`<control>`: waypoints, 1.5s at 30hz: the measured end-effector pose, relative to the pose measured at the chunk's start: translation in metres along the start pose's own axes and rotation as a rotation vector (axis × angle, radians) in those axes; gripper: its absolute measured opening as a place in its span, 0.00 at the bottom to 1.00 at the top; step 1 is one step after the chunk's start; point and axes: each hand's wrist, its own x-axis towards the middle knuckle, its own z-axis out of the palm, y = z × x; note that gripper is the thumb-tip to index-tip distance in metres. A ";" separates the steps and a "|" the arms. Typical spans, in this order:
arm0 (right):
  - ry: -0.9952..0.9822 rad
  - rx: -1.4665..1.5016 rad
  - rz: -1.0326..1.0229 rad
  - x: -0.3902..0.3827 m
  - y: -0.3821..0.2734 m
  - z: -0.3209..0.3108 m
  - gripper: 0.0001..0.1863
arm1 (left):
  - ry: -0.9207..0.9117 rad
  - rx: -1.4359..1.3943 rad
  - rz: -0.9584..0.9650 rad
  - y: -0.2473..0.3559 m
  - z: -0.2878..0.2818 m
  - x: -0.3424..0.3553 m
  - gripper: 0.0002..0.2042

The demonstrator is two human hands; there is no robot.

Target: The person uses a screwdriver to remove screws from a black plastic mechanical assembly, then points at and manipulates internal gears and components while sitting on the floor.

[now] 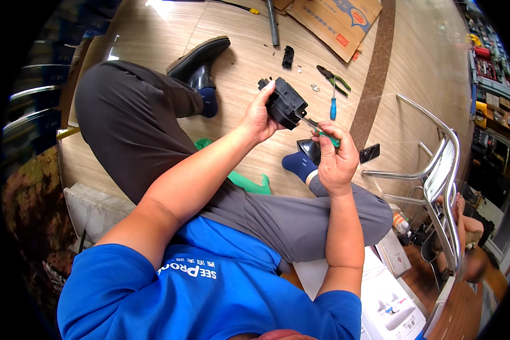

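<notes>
Clock read from the housing, 12 toward the top of the view. Black, boxy plastic housing sits up off the pale, streaked tile floor, between the person's bent legs. Left hand grasps it from 8 o'clock, thumb along the near side. Right hand at 4 o'clock pinches a green-handled, metal-shafted screwdriver, its shaft running to the housing's lower right edge. Cannot tell whether the tip sits in a screw head or a seam.

Main risk, as judged: tip slips under side load, since nothing but one hand braces the housing; it could skid toward the left fingers or gouge the plastic. Hard levering might crack a thin edge.

Second: if the housing tips or springs apart, loose parts could drop and scatter. Small, pale metal bits lie at 2 o'clock, a ridged black plastic piece at 12; a shifting foot might lose them. Green-and-black pliers at 2 and blue-handled screwdriver at 3 lie nearby, easily knocked.
</notes>
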 end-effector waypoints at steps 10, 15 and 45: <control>-0.021 -0.034 -0.007 0.001 -0.001 0.001 0.07 | 0.007 0.074 0.061 -0.002 -0.001 0.001 0.27; -0.081 -0.140 -0.089 0.005 -0.006 0.002 0.07 | 0.037 0.084 0.079 -0.001 -0.004 0.002 0.26; -0.089 -0.412 -0.309 -0.010 -0.007 0.020 0.11 | -0.060 0.128 0.167 0.007 -0.003 0.003 0.22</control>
